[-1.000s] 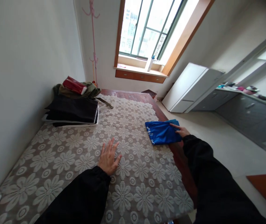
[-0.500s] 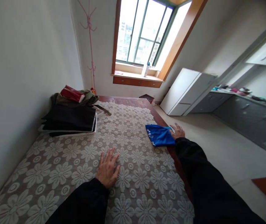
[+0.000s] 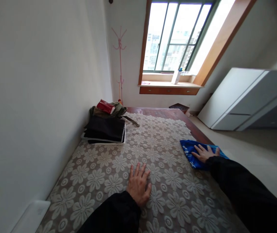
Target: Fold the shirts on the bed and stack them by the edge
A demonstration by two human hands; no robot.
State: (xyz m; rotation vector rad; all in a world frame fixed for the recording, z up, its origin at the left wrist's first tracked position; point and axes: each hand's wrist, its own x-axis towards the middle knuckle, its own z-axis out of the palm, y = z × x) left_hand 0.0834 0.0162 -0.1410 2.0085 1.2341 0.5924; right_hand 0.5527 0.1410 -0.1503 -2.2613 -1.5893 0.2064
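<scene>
My right hand (image 3: 205, 152) lies flat with fingers spread on a folded blue cloth (image 3: 189, 155) that bears white print. The cloth rests at the right edge of the table, partly over the dark red wood (image 3: 199, 129); my hand and sleeve cover part of it. Nearer to me, my left hand (image 3: 139, 186) rests palm down with its fingers apart on the flower-patterned tablecloth (image 3: 170, 178). Nothing is in it.
By the left wall is a stack of black folders or bags (image 3: 104, 129), with an olive strapped bag (image 3: 119, 108) and a red packet (image 3: 105, 106) behind. A white object (image 3: 33, 215) sits lower left. Beyond stand a pink coat rack (image 3: 120, 64) and white fridge (image 3: 235, 97).
My right hand has moved from the blue cloth's far right edge onto its top. My left hand stays on the tablecloth. The head view has turned left.
</scene>
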